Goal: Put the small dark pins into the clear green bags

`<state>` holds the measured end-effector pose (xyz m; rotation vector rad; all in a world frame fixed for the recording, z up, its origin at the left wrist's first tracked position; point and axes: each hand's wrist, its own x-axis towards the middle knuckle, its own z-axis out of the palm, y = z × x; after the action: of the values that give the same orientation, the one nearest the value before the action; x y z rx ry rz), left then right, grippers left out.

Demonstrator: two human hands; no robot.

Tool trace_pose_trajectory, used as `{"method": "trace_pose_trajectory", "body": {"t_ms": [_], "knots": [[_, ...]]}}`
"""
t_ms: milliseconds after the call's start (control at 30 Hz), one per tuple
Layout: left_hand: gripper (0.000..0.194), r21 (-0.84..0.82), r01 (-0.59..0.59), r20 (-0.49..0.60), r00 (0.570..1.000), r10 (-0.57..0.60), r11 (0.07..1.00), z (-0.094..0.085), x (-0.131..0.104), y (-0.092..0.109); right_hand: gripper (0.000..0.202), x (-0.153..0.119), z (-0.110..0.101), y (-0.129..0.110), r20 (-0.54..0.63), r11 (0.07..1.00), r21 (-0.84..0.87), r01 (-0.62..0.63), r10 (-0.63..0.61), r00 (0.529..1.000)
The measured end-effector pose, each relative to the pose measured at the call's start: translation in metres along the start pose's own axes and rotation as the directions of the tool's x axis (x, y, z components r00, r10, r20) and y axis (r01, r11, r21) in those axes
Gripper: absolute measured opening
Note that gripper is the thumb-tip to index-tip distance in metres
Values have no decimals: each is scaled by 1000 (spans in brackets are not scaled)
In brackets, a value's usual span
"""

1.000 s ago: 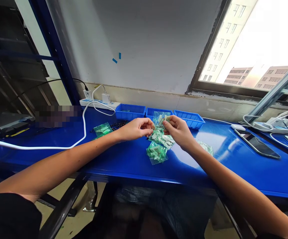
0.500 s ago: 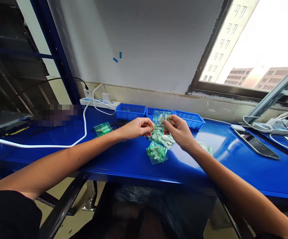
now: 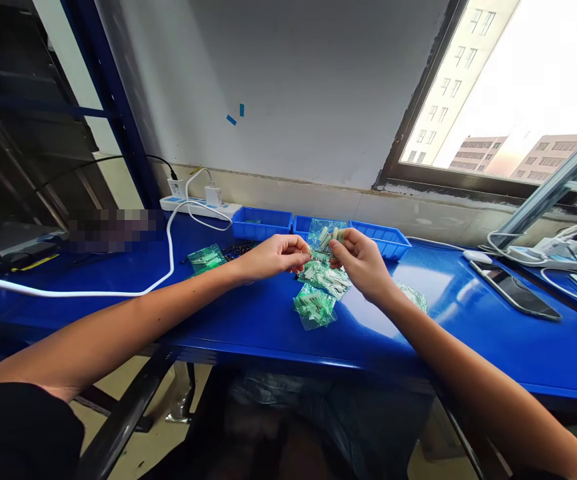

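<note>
Above the middle of the blue table, my left hand (image 3: 288,256) is closed in a pinch; what it holds, if anything, is too small to name. Just to its right, my right hand (image 3: 356,255) pinches a clear plastic bag (image 3: 320,231) with small pale pieces in it. Below both hands lies a heap of green-tinted bags (image 3: 333,280) with pale strips inside. Nearer the table's front edge is another pile of green bags (image 3: 314,307). A flat bag (image 3: 413,297) lies partly behind my right wrist.
Three blue bins (image 3: 262,224) line the wall. Left of my hands are a green bag (image 3: 206,259), black parts (image 3: 237,250) and a white cable (image 3: 169,247). A power strip (image 3: 201,207) stands behind. A phone (image 3: 514,289) lies at the right.
My right hand and the bag in it have moved up slightly. My left hand has barely shifted.
</note>
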<state>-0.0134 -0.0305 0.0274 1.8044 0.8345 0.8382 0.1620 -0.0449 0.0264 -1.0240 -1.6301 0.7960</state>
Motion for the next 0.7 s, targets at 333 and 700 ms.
{"method": "trace_pose_trajectory", "body": {"t_ms": [333,700], "knots": [[8,48,-16,-62,998,19,999,-1,-2,4,20,5,-4,4,-67,997,52,-50,54,996],[11,66,68,-95,994,-62,996,2,-1,5,9,1,-1,7,-36,986,-136,100,-106,994]]}}
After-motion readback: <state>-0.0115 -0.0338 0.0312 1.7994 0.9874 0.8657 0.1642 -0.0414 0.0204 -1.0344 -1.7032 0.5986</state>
